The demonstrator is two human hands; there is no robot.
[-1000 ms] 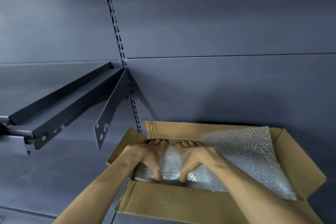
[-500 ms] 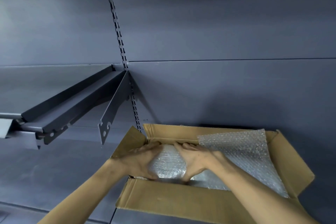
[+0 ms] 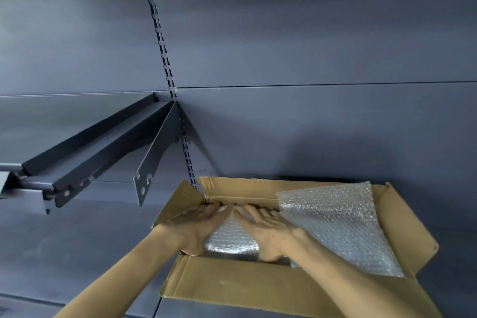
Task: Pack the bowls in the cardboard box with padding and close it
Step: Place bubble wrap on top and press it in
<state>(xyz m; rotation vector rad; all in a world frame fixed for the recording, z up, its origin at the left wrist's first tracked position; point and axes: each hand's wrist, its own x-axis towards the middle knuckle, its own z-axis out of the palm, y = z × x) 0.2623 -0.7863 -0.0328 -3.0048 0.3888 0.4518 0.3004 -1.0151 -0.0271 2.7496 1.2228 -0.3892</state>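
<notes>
An open cardboard box (image 3: 232, 289) sits low in the view, its flaps spread outward. In its left half lies a rounded bundle wrapped in bubble wrap (image 3: 231, 242); what is inside the wrap is hidden. My left hand (image 3: 196, 227) cups the bundle's left side with nearly straight fingers. My right hand (image 3: 268, 230) lies against its right side in the same way, fingertips nearly meeting at the far edge. A loose bubble wrap sheet (image 3: 335, 224) covers the box's right half and leans up on the back wall.
The box rests on a dark grey shelf surface (image 3: 77, 253) against a grey back panel. A metal shelf bracket (image 3: 152, 162) and a tilted shelf (image 3: 90, 147) jut out at the left, above and beside the box. A slotted upright (image 3: 165, 54) runs up the panel.
My hands shifted from pressing down with fingers pointing into the box to cupping the wrapped bundle from both sides. The bundle now shows more between them.
</notes>
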